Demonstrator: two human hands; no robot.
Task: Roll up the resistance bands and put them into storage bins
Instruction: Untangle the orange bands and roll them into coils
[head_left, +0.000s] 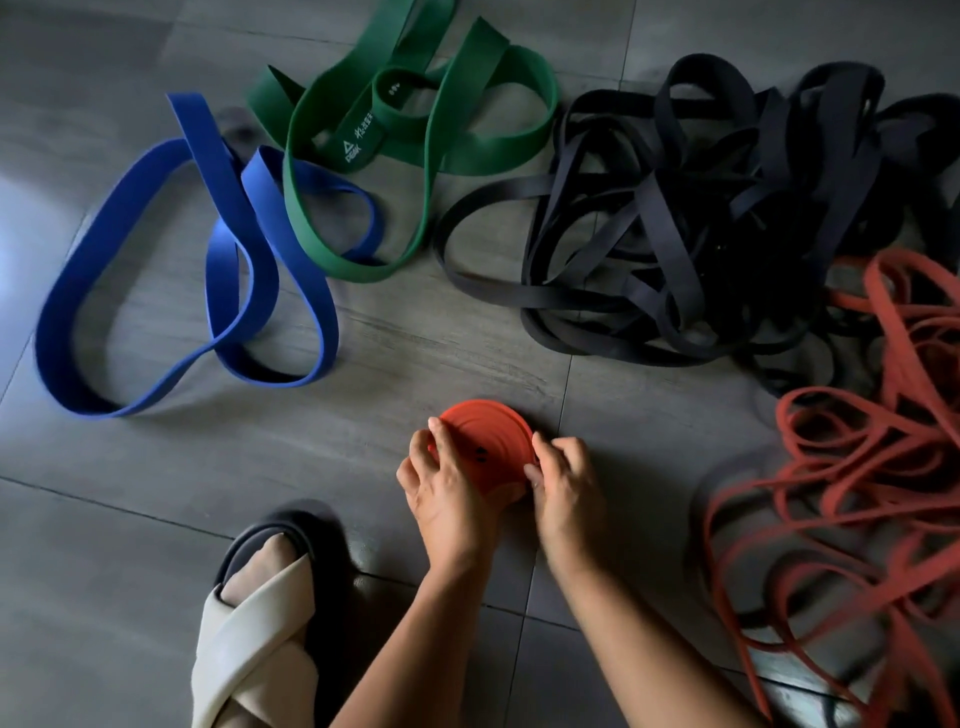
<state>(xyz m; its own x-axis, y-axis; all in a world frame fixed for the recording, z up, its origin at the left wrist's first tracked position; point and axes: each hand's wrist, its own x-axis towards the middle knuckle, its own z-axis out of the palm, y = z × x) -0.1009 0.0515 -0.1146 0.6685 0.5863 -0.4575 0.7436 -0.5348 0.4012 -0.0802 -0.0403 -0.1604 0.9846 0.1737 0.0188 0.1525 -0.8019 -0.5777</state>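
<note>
Just below the middle of the frame, a flat, tightly wound coil of orange-red rubber resistance band (488, 434) stands on the grey tiled floor (467, 338), tipped toward the camera. The left hand (447, 488) curls round its left rim and covers its lower part. The right hand (569, 486) grips the right rim, thumb and fingers closed on the edge.

The coil looks light and soft, but springy. Rubber wound this tight will likely try to unwind once pressure comes off, so the sensible hold is across the rim with the free end pinned under a thumb. The surface seems grippy rather than slippery.

The loose bands should be floppy and prone to snag:
- A wide blue loop band (182, 270) lies at left.
- A wide green band with white print (415, 156) lies at upper centre.
- A tangled heap of narrow black bands (701, 218) sits at upper right.
- A heap of thin orange-red bands (857, 467) sits at right, cut off by the frame edge.

At lower left is a foot in a cream cross-strap sandal (265, 597).

No storage bin is in view. The coil's free end is hidden, possibly under the right fingers, so whether rolling is finished cannot be told. Dark marks on the coil's face are too small to read.
</note>
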